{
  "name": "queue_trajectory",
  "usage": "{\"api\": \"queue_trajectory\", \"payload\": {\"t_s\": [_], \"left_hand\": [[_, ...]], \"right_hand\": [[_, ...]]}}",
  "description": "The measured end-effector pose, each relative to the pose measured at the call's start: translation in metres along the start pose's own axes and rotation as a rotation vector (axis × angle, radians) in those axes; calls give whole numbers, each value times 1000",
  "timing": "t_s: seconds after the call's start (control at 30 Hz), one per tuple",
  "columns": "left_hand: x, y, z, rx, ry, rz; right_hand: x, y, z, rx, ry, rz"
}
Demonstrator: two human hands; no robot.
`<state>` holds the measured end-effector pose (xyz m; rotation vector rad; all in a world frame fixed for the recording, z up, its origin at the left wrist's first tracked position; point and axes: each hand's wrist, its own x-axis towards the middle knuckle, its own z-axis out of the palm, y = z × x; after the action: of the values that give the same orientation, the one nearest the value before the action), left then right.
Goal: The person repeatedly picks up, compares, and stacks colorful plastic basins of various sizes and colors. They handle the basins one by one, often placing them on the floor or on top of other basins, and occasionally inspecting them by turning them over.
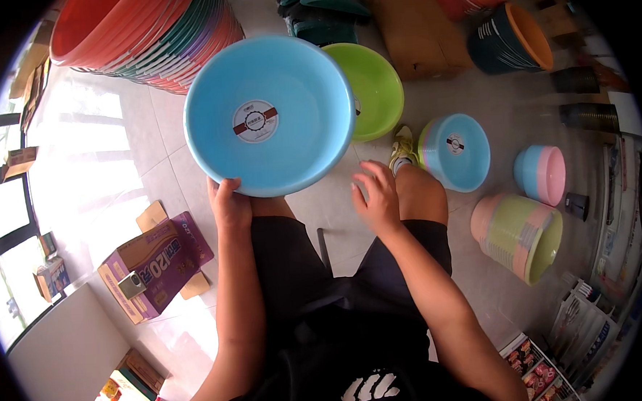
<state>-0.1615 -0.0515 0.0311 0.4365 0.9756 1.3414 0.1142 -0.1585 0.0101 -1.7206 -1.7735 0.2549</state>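
A large light-blue plastic basin (302, 121), with a round sticker on its inner bottom, is tilted up in front of me. My left hand (230, 203) grips its near rim at the lower left, thumb over the edge and the other fingers hidden beneath. To the right of the basin, my right hand (377, 197) is in the air above my right knee, fingers apart and holding nothing. A lime-green basin (378, 88) stands behind the blue one, which covers its left part.
A tall stack of coloured basins (138, 36) rises at the far left. Stacked blue basins (466, 156), a pink-and-green stack (519, 237) and a smaller pink-blue stack (545, 174) stand at right. A purple carton (161, 263) lies at left; a brown box (417, 28) is ahead.
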Motion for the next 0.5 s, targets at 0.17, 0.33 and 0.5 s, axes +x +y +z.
{"api": "queue_trajectory", "payload": {"t_s": [0.17,0.33,0.5], "left_hand": [[-53,-5,43,234,-30,-28],[-114,-17,93,257,-179,-107],[-167,-27,130,302,-472,-117]], "right_hand": [[-24,-80,-62,17,91,-156],[-19,-105,-93,65,-33,-100],[-50,-90,-125,88,-25,-43]]}}
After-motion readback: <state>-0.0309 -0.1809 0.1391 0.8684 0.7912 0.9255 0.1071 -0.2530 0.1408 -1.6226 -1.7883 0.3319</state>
